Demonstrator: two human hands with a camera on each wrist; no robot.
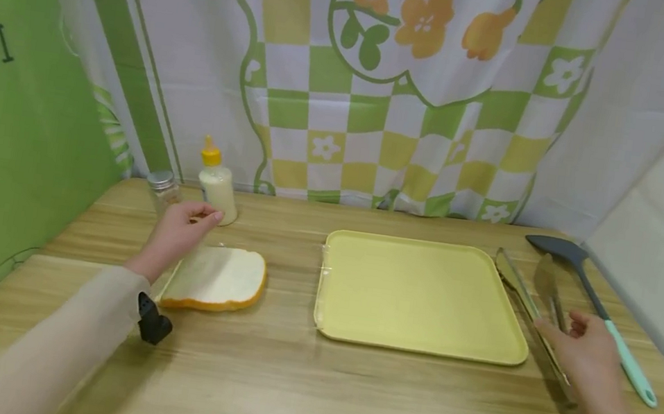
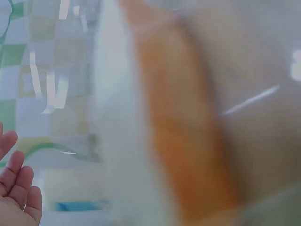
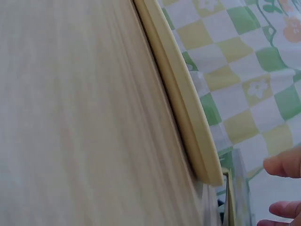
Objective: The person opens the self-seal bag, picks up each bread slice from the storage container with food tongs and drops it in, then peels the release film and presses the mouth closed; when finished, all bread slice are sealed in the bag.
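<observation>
The wood-grained counter (image 1: 314,393) spreads nearest me. My left hand (image 1: 177,232) hovers over the bread slice (image 1: 228,277), its fingers loosely bent; my right hand (image 1: 585,359) has fingers spread beside the metal tongs (image 1: 520,285), right of the yellow tray (image 1: 415,295); a turner (image 1: 629,363) lies farther right. Beyond the bread stand a squeeze bottle (image 1: 219,189) and jar (image 1: 162,189), then a checked floral curtain (image 1: 394,117) and a green hanging (image 1: 22,117).

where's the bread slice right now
In the head view, the bread slice lies at left on the table, in front of the bottle and left of the tray.
</observation>
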